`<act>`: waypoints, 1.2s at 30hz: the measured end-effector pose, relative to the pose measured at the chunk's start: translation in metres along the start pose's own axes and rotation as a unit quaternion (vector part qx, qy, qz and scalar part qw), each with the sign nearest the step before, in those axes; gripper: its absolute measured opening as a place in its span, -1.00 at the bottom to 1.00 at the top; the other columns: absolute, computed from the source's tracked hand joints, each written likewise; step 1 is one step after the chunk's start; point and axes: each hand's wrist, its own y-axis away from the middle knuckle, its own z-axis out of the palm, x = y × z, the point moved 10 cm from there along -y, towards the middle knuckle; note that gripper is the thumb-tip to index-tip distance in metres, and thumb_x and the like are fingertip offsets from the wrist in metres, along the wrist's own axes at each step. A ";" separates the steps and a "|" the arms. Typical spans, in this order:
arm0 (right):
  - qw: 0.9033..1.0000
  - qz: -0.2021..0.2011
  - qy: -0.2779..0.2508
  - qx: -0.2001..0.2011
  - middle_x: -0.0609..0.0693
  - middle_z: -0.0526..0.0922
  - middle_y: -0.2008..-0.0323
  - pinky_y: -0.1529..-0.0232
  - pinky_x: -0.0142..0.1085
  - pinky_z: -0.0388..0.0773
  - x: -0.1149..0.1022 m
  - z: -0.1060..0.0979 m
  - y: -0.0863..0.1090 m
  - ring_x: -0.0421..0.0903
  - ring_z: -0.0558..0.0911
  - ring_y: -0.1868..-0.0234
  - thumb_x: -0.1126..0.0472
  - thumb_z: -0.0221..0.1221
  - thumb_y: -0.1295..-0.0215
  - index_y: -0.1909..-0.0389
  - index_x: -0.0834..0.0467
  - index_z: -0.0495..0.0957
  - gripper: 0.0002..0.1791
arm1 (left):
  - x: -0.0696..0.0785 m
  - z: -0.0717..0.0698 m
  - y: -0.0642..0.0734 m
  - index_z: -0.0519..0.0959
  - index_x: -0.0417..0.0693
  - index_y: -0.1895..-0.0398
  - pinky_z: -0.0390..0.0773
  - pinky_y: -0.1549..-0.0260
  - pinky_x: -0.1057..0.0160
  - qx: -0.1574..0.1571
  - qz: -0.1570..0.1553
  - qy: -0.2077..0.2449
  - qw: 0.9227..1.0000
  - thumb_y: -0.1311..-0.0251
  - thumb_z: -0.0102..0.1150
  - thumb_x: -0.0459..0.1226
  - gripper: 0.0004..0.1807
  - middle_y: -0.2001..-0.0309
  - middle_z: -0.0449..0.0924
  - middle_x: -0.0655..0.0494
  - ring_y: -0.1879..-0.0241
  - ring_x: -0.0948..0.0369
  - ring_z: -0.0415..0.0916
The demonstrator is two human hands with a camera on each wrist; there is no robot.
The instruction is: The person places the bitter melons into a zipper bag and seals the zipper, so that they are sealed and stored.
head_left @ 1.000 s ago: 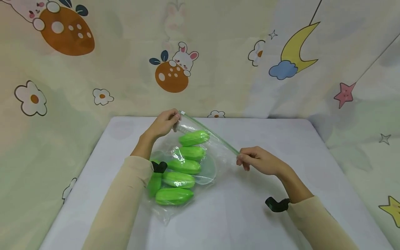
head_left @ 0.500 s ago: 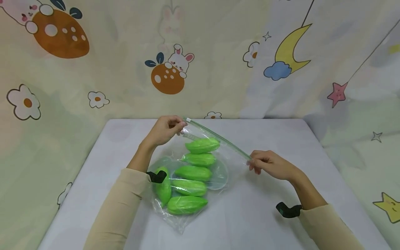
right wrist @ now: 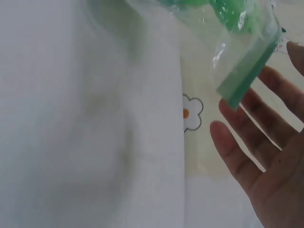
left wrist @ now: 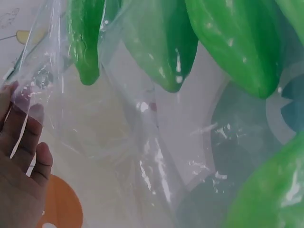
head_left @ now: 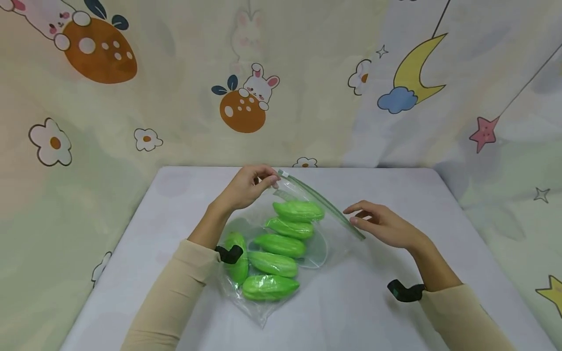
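A clear slider zip bag (head_left: 259, 309) holds several bright green, tapered, vegetable-like pieces (head_left: 281, 245); their exact kind is unclear. Along its top runs a green zip strip (head_left: 327, 204), slanting down to the right, with a white slider (head_left: 283, 173) at its upper left end. My left hand (head_left: 250, 187) pinches the bag's upper corner beside the slider, also seen in the left wrist view. Near the strip's lower end is my right hand (head_left: 384, 225), its fingers spread and apart. In the right wrist view, the strip's end (right wrist: 232, 97) lies close to those fingers without being gripped.
The white table (head_left: 342, 312) lies beneath the bag, its back edge close to a printed cloth backdrop (head_left: 307, 97). A pale blue-green rounded shape (head_left: 318, 248) shows at the bag; whether it is a print or a separate thing is unclear.
My right hand has let go of the zip strip's lower end and its fingers have spread. My left hand and the bag have shifted right and slightly toward me; the strip now bows a little.
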 end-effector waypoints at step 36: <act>0.984 -0.101 -0.018 0.143 0.02 0.67 0.06 0.03 -0.10 0.54 -0.080 0.031 -0.110 -0.08 0.58 0.11 0.21 0.14 -0.55 0.00 0.14 0.60 -0.85 | 0.012 0.025 0.008 0.65 -0.12 0.08 0.56 0.15 0.11 -0.008 0.041 -0.033 0.999 -0.52 0.11 -0.23 -0.82 0.11 0.65 0.02 0.17 0.21 0.53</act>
